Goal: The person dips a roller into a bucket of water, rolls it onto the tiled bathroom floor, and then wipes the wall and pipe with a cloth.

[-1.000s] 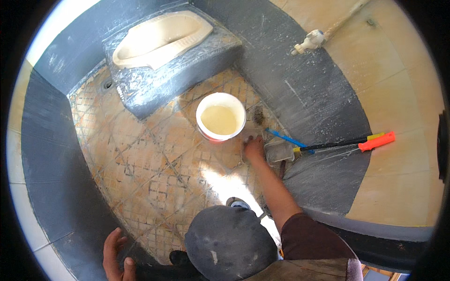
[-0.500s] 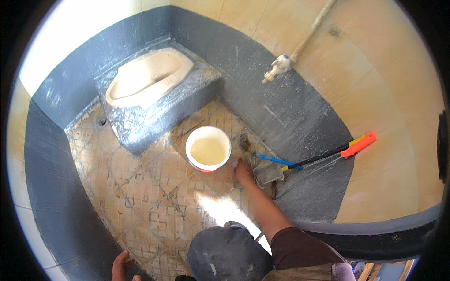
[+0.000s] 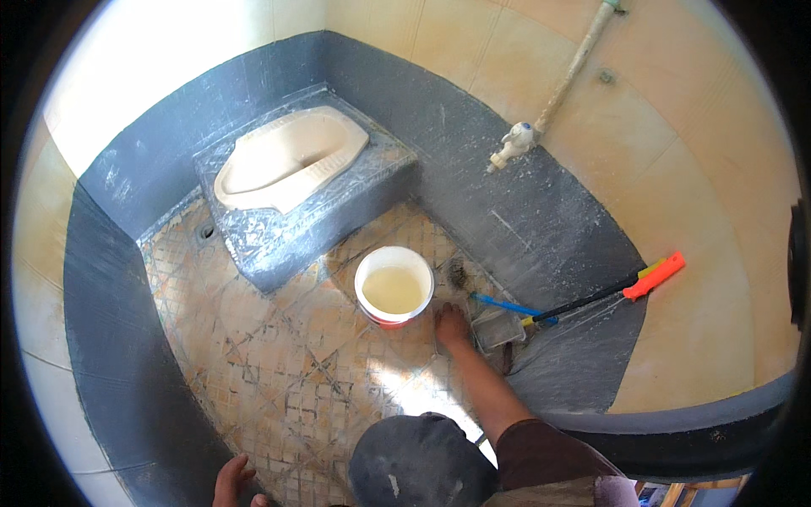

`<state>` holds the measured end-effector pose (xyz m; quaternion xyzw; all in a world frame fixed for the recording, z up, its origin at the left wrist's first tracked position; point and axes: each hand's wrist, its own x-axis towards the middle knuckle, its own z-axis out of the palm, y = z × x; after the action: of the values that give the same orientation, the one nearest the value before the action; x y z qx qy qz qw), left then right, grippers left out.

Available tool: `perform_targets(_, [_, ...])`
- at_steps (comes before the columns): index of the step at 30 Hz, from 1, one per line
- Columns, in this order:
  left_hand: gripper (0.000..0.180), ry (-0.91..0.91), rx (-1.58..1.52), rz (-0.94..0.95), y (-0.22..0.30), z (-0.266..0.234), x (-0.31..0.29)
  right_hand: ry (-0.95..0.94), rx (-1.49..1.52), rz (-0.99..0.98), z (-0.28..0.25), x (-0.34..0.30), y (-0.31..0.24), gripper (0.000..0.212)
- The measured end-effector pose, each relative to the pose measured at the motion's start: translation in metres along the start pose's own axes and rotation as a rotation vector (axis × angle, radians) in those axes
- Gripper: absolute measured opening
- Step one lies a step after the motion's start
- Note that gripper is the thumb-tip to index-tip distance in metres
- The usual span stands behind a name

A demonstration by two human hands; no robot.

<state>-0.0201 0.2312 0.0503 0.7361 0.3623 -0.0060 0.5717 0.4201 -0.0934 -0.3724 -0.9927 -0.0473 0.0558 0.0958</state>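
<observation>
My right hand reaches down to the tiled floor just right of a white bucket with a red lower part. Cloudy yellowish liquid stands in the bucket. The fingers look curled; what they hold, if anything, is too small to make out. Close by on the right lies a clear shallow tray. Beside it are a thin blue handle and a black pole with an orange grip. At the lower left edge, my left hand shows partly, fingers apart, holding nothing visible.
A beige squat toilet sits on a raised dark step. A white tap juts from the right wall. A drain hole lies far left, and a dark clump by the wall. A dark rounded shape fills the lower middle.
The whole view has shifted, so things appear lower and farther right. Against the bucket, my right hand has kept about the same place.
</observation>
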Motion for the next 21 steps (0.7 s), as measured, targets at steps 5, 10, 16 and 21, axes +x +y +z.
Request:
perform_targets(5, [0.052,-0.032,0.342,0.036,0.029,0.011,0.008,0.068,-0.047,-0.099,0.027,-0.017,0.035,0.030])
perform_targets(10, [0.052,-0.046,0.212,0.076,0.025,0.012,0.009,-0.297,-0.096,-0.042,0.012,0.013,0.023,0.038])
perform_targets(16, [0.054,-0.080,0.237,0.108,0.026,0.018,0.014,0.077,-0.179,0.015,0.017,-0.028,0.005,0.044])
perform_targets(21, [0.058,-0.071,0.194,0.172,0.021,0.023,0.013,-0.356,0.238,0.173,-0.014,-0.016,-0.006,0.051])
